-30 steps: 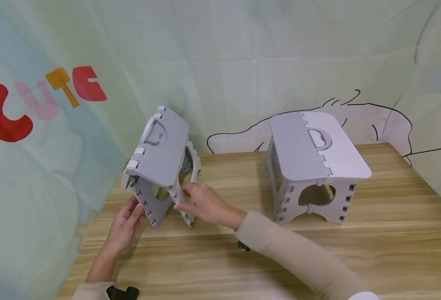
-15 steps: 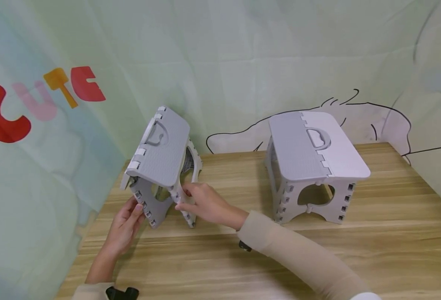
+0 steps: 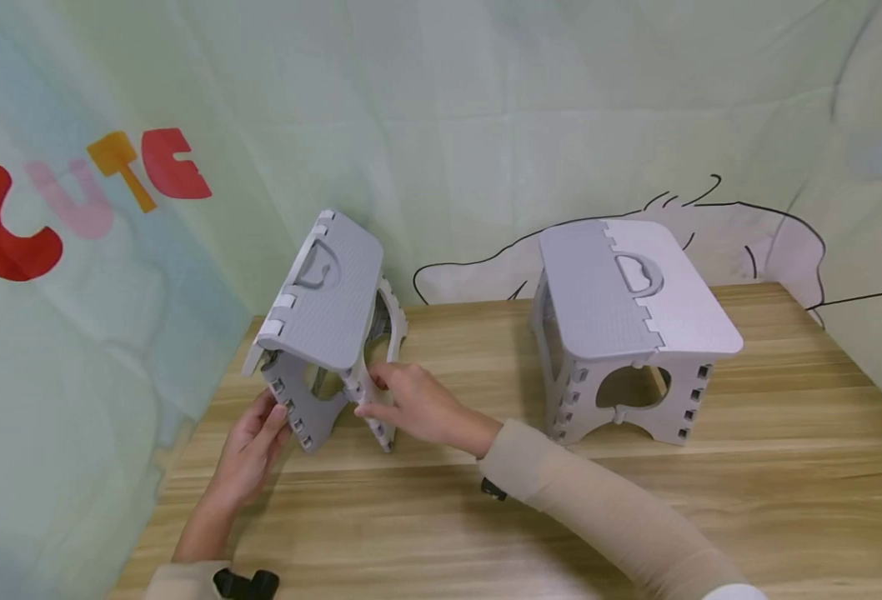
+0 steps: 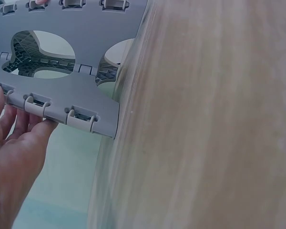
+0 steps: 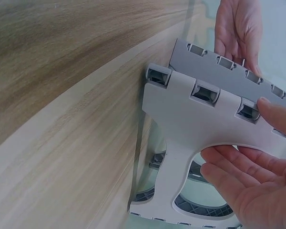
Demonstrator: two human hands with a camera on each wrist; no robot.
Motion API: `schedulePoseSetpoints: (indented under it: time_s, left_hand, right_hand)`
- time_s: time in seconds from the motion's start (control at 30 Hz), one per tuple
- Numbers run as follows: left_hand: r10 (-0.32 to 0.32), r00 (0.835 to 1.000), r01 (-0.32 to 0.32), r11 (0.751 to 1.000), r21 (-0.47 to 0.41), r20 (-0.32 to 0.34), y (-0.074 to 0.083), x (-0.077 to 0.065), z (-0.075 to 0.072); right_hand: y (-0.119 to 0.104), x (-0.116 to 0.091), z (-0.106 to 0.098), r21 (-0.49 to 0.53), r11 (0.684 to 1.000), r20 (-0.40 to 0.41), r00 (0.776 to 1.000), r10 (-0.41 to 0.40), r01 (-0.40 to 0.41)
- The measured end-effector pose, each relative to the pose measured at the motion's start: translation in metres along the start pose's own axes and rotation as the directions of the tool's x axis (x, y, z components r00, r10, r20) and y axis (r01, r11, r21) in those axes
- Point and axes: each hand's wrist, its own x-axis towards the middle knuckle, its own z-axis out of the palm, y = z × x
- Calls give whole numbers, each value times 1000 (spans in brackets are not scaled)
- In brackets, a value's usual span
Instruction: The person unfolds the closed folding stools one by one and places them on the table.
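Note:
A grey and white folding stool (image 3: pixel 328 292) stands partly unfolded at the left of the table, its top tilted and its end panels bent at the hinges. My left hand (image 3: pixel 249 450) grips the grey leg panel's hinged edge low on the left, thumb in front; in the left wrist view its fingers (image 4: pixel 24 121) reach behind that edge. My right hand (image 3: pixel 418 404) pinches the white leg panel (image 5: pixel 181 109), its thumb on the hinged edge and its fingers (image 5: pixel 238 167) in the cut-out. A second folding stool (image 3: pixel 636 292) stands fully unfolded and upright on the right.
Both stools stand on a wood-grain table (image 3: pixel 441 517). A printed cloth backdrop (image 3: pixel 456 150) hangs close behind the table and along its left side, near the left stool. The table's right edge slants away past the second stool.
The right hand has shifted slightly right with the white leg panel, and the left stool's top has moved a little the same way. The left hand keeps its place; the second stool stays put.

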Motion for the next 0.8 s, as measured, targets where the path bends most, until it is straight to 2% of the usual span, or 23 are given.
schedulePoseSetpoints:
  time_s: [0.23, 0.8]
  left_hand:
    - [-16, 1000, 16, 1000, 15, 6, 2, 1, 1]
    - [-7, 1000, 7, 1000, 8, -6, -1, 1, 0]
  right_hand:
    - [1, -1, -1, -3, 1000, -4, 1000, 1, -1]
    - [9, -5, -1, 22, 1000, -15, 1000, -18, 18]
